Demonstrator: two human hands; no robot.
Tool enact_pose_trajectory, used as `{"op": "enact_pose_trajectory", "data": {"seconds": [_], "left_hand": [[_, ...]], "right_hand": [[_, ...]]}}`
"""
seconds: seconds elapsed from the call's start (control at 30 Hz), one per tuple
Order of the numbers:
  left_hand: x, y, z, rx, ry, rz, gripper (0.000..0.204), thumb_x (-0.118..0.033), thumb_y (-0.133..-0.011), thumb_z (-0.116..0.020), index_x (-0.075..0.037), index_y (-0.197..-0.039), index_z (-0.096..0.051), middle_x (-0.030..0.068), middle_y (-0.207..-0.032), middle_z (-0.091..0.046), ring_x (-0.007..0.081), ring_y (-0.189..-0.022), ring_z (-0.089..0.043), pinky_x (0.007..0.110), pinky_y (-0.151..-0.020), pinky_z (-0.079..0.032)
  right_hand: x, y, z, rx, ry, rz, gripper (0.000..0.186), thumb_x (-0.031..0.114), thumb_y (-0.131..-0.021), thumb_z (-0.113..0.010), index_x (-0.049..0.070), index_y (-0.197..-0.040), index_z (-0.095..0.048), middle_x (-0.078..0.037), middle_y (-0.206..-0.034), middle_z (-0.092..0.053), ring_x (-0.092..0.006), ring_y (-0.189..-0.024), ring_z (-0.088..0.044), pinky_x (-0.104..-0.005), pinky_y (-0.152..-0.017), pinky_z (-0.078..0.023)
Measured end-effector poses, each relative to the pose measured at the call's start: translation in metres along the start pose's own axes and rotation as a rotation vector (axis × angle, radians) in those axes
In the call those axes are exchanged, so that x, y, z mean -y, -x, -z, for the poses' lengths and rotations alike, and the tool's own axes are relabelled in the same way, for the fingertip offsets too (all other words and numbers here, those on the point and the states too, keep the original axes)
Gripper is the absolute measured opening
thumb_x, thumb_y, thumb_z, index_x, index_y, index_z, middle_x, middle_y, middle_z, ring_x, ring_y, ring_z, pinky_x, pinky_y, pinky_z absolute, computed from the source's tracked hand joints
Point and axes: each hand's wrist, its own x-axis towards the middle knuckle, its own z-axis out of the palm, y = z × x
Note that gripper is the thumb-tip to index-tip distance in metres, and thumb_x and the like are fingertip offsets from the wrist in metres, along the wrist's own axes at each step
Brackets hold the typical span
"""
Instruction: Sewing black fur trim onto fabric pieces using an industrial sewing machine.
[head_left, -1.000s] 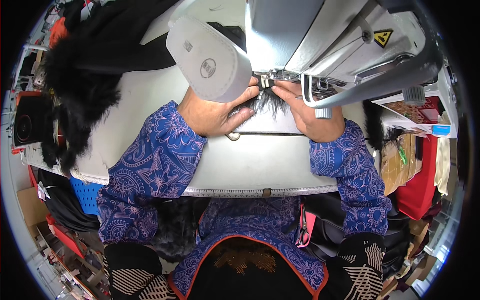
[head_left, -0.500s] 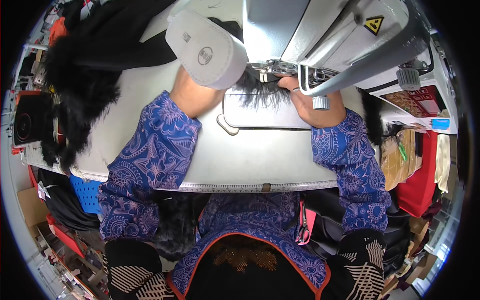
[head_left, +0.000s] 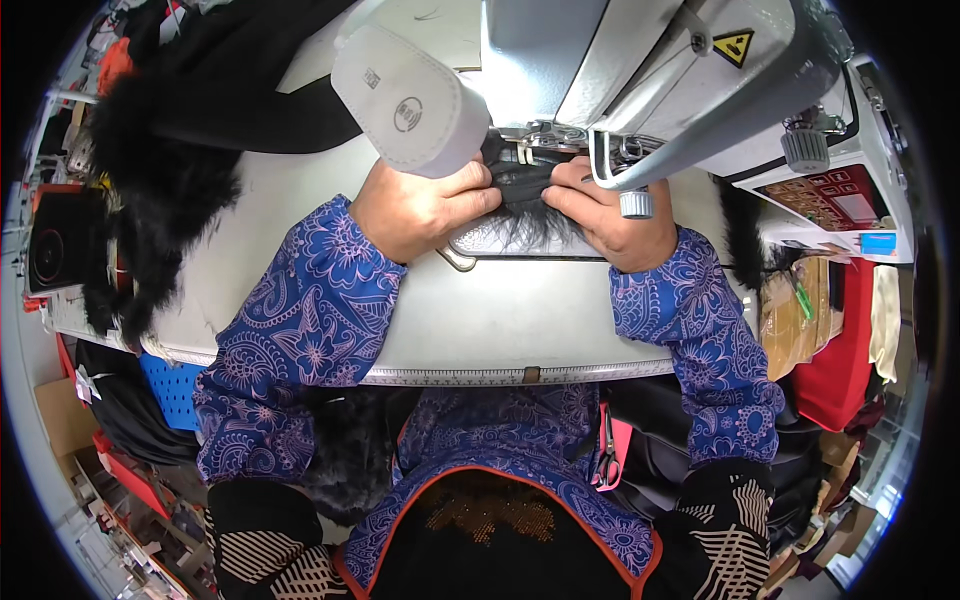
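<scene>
Black fabric with a long fur fringe lies under the head of a white sewing machine. My left hand grips its left side, thumb and fingers pressed together near the needle area. On the other side, my right hand pinches the same piece, partly behind the machine's curved guard bar. Fur strands hang toward me over the metal plate of the machine bed. The needle and stitching point are hidden by machine parts.
A rounded white padded head overhangs my left hand. More black cloth and fur are heaped at the left of the white table, which has a ruler strip along its front edge. Scissors hang below, near my lap.
My left hand has come out from behind the white padded head, toward me, and now grips the fabric in plain sight. My right hand has shifted slightly left and nearer.
</scene>
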Motion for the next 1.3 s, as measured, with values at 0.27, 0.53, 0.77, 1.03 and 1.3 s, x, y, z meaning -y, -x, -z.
{"op": "enact_pose_trajectory", "data": {"seconds": [0.27, 0.53, 0.77, 1.03, 1.3], "left_hand": [[0.004, 0.001, -0.001, 0.002, 0.247, 0.197, 0.034, 0.004, -0.066, -0.077, -0.006, -0.099, -0.072, 0.0058, -0.097, -0.072, 0.0276, -0.092, -0.068, 0.037, -0.078, -0.052], [-0.001, -0.002, -0.006, 0.017, 0.058, 0.066, 0.034, 0.002, -0.063, -0.072, -0.003, -0.097, -0.073, 0.0107, -0.102, -0.072, 0.0297, -0.096, -0.069, 0.04, -0.083, -0.055], [-0.001, -0.005, -0.001, 0.042, 0.188, -0.017, 0.03, 0.0, -0.068, -0.073, -0.002, -0.098, -0.073, 0.012, -0.101, -0.072, 0.0321, -0.093, -0.07, 0.04, -0.08, -0.058], [0.003, -0.009, -0.014, -0.089, 0.016, 0.189, 0.03, 0.001, -0.066, -0.079, -0.006, -0.095, -0.074, 0.0069, -0.094, -0.071, 0.0263, -0.08, -0.07, 0.036, -0.07, -0.058], [-0.002, -0.009, -0.011, -0.085, -0.009, 0.134, 0.027, -0.007, -0.065, -0.081, -0.011, -0.091, -0.075, 0.0002, -0.096, -0.073, 0.0214, -0.091, -0.07, 0.037, -0.074, -0.051]], "right_hand": [[-0.001, 0.002, -0.003, -0.015, -0.073, -0.075, 0.015, 0.012, -0.077, -0.076, 0.014, -0.091, -0.074, -0.004, -0.095, -0.074, -0.0246, -0.086, -0.07, -0.0382, -0.07, -0.057], [0.002, -0.001, -0.001, 0.047, -0.088, -0.123, 0.017, 0.009, -0.078, -0.073, 0.015, -0.094, -0.073, -0.002, -0.098, -0.074, -0.0253, -0.088, -0.07, -0.0383, -0.071, -0.057], [-0.001, 0.001, -0.002, 0.051, -0.027, -0.129, 0.014, 0.014, -0.077, -0.074, 0.013, -0.092, -0.073, -0.005, -0.091, -0.073, -0.0268, -0.08, -0.069, -0.0382, -0.067, -0.055], [0.008, -0.005, -0.004, -0.046, -0.01, -0.201, 0.015, 0.019, -0.081, -0.077, 0.009, -0.091, -0.072, -0.009, -0.079, -0.069, -0.0303, -0.069, -0.066, -0.0409, -0.062, -0.052], [0.012, -0.008, -0.004, -0.018, -0.025, -0.173, 0.016, 0.01, -0.08, -0.074, 0.012, -0.096, -0.072, -0.006, -0.09, -0.07, -0.0253, -0.078, -0.068, -0.0362, -0.065, -0.055]]}}
